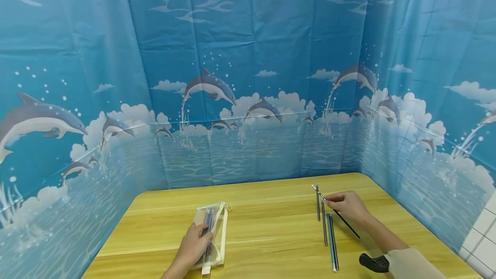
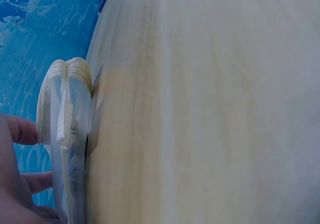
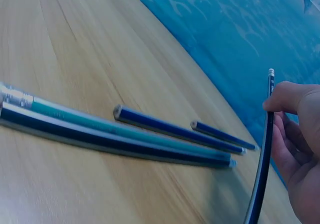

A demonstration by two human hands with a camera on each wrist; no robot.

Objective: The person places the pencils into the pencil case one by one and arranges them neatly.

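In the head view my right hand pinches a dark pencil between thumb and fingers. The pencil slants over the table, its silvery eraser end pointing away from me. Beside that hand a teal pencil and a dark striped pencil lie side by side. Two more dark pencils lie farther back, roughly parallel. At the left, my left hand rests on a see-through zippered pencil case, its fingers touching the upper face. Several dark pencils show inside the case.
The yellow wood-grain table reaches back to a blue dolphin-print curtain, which stands along its far and side edges. A black band sits at my right wrist, by the light sleeve. White tiles show at far right.
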